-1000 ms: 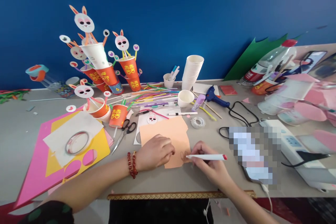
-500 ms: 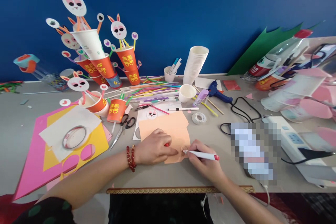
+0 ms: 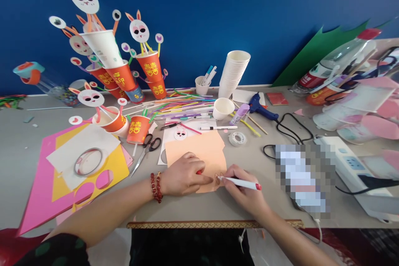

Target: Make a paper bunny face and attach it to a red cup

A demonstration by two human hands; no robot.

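Peach paper (image 3: 199, 145) lies on the bench (image 3: 193, 210), the left hand (image 3: 183, 174) over its near left part, grip curled round a small red object (image 3: 198, 172); at its right edge, the right hand (image 3: 241, 191) pinches a white marker (image 3: 241, 183).

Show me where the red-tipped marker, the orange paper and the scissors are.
Marker (image 3: 242, 183): head view, middle of its white barrel.
Orange paper (image 3: 198, 148): head view, bare upper part of the sheet.
Scissors (image 3: 144, 153): head view, near the pivot.
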